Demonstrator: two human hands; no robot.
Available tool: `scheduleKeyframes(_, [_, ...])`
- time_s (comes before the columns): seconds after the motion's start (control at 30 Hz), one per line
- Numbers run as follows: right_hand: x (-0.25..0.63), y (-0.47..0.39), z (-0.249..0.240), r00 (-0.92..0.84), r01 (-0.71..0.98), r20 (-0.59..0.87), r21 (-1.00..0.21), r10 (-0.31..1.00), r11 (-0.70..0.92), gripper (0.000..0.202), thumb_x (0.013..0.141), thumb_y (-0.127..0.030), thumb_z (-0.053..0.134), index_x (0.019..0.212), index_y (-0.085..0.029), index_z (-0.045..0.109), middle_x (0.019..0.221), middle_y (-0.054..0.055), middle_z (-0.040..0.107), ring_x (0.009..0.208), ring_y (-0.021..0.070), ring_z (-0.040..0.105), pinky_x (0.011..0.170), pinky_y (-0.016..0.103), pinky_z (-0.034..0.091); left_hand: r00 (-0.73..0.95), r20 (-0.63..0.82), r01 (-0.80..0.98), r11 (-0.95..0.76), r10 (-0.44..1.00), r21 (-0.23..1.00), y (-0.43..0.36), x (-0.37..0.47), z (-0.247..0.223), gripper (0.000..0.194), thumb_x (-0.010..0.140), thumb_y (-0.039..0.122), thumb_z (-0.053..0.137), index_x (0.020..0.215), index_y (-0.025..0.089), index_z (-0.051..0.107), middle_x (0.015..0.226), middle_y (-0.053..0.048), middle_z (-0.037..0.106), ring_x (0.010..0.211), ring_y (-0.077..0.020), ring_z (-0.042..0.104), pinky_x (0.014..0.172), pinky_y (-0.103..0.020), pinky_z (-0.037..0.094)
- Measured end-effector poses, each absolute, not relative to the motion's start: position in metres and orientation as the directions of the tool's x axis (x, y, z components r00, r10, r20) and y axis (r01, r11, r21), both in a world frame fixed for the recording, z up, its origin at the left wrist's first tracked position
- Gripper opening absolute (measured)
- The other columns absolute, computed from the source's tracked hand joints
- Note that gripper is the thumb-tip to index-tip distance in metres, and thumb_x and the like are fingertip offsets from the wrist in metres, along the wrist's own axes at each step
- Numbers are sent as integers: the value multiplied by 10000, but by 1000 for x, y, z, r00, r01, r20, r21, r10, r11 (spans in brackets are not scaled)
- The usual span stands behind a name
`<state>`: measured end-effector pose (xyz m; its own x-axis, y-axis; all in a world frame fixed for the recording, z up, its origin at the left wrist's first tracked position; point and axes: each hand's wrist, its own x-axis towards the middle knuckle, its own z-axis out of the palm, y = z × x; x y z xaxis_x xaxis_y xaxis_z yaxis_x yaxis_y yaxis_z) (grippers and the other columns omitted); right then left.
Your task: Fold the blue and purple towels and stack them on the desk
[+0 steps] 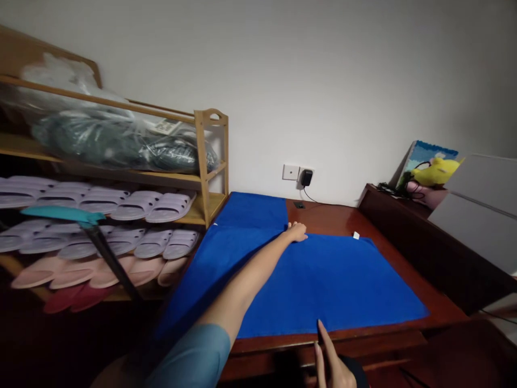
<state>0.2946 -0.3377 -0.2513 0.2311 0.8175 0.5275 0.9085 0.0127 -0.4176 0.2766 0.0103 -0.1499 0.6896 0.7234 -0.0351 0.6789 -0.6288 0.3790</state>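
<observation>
A blue cloth (347,285) lies spread flat on a reddish-brown wooden desk (335,218), with a small white tag (356,235) at its far edge. More blue cloth (258,210) covers the desk's back left; whether it is a separate piece I cannot tell. My left arm reaches across, and my left hand (298,231) is closed at the far edge of the front cloth, fingertips partly hidden. Low in the view, my right hand (335,364) is open, index finger stretched out to the cloth's near edge.
At left, a wooden rack (212,161) holds rows of slippers (172,207) and plastic-wrapped bundles (109,137). A teal-topped pole (109,253) stands before it. A black plug (306,178) sits in the wall socket. On the right ledge are a yellow plush toy (436,171) and grey panels (484,205).
</observation>
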Motion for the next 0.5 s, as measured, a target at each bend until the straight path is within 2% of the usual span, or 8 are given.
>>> scheduleKeyframes(0.1, [293,-339,-259,235,869,553,-487,799,82,594,936,-296,403,1471,-416,172,780,-1,689,530,173,631,498,280,529,685,-119,674,-563,719,479,18,278,-145,318,914,322,562,1189,164,543,1190,-89,562,996,-217,590,831,-421,509])
scheduleKeyframes(0.23, [291,-336,-272,251,857,608,-502,753,120,621,918,-250,434,1469,-412,198,765,7,684,505,190,604,477,332,526,694,-174,626,-466,699,626,23,274,-134,297,917,328,557,1162,158,558,1149,-79,581,953,-205,604,800,-396,522])
scheduleKeyframes(0.3, [292,-336,-279,251,852,609,-507,752,126,641,912,-221,447,1464,-428,195,868,9,696,585,201,643,516,348,548,694,-161,587,-422,702,691,22,271,-127,271,922,338,550,1114,148,575,1077,-65,605,882,-180,617,753,-365,531])
scheduleKeyframes(0.4, [297,-337,-286,196,842,570,-514,798,160,641,916,-198,436,1467,-417,191,1010,11,684,704,222,678,546,359,568,675,-100,521,-375,731,767,20,270,-116,193,894,315,578,907,127,621,821,-26,627,694,-140,601,626,-284,506])
scheduleKeyframes(0.5, [296,-339,-285,192,854,572,-498,797,152,615,914,-197,446,1456,-408,245,1020,4,683,741,241,688,586,386,579,645,-25,456,-359,764,814,15,269,-104,175,798,230,637,651,144,594,584,11,557,565,-131,538,522,-246,423])
